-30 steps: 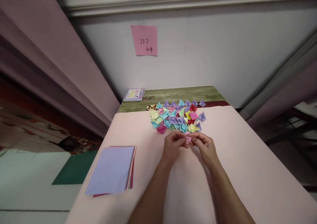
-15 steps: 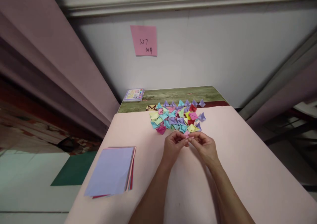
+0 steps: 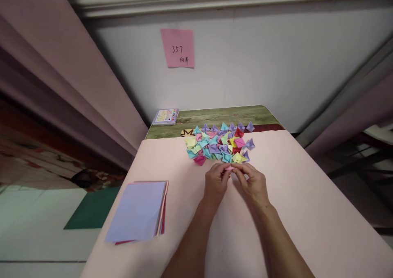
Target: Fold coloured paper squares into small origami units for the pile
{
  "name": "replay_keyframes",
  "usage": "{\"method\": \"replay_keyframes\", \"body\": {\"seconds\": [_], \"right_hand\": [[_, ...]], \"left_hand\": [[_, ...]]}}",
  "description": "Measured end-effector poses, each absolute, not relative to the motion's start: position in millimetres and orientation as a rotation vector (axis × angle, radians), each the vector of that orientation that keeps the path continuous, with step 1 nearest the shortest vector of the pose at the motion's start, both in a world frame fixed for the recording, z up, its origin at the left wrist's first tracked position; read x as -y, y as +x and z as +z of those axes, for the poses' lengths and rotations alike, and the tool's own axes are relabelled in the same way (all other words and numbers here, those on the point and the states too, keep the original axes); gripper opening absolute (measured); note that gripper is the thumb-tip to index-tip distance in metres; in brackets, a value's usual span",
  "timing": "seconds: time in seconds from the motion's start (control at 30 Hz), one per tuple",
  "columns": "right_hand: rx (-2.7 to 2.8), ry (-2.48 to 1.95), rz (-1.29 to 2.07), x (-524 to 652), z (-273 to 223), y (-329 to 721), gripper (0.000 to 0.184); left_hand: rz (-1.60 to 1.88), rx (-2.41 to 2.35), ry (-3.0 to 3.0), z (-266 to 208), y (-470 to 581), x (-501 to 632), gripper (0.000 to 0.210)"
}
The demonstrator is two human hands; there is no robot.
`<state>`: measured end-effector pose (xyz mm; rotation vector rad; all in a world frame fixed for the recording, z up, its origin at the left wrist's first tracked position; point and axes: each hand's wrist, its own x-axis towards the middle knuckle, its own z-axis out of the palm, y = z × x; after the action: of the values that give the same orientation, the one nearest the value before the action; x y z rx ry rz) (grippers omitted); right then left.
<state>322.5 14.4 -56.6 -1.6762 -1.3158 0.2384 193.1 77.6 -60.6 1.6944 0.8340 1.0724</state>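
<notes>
Between the fingertips of both hands is a small folded piece of pink paper, mostly hidden by the fingers. My left hand pinches its left side, and my right hand pinches its right side. Just beyond my fingers lies a cluster of small folded paper shapes in purple, turquoise, yellow, green, red and pink. A yellow folded shape is the one closest to my right fingers.
A stack of square paper sheets, lavender on top, lies on the pink cloth at left. A small printed stack sits at the table's far left corner. A pink note is stuck to the wall behind.
The pink paper has tilted flatter, showing a thin edge now. My fingers have shifted slightly around it, with both hands still pinching.
</notes>
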Motion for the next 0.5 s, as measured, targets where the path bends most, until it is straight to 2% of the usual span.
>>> {"method": "replay_keyframes", "body": {"seconds": [0.27, 0.5], "right_hand": [[1.4, -1.756, 0.214, -15.8, -59.6, 323.4, 0.022], [1.239, -1.672, 0.545, -13.7, -53.6, 324.6, 0.021]], "left_hand": [[1.041, -0.878, 1.856, -59.0, 190.8, -81.6, 0.012], [0.852, -0.88, 1.469, -59.3, 190.8, -80.0, 0.01]]}}
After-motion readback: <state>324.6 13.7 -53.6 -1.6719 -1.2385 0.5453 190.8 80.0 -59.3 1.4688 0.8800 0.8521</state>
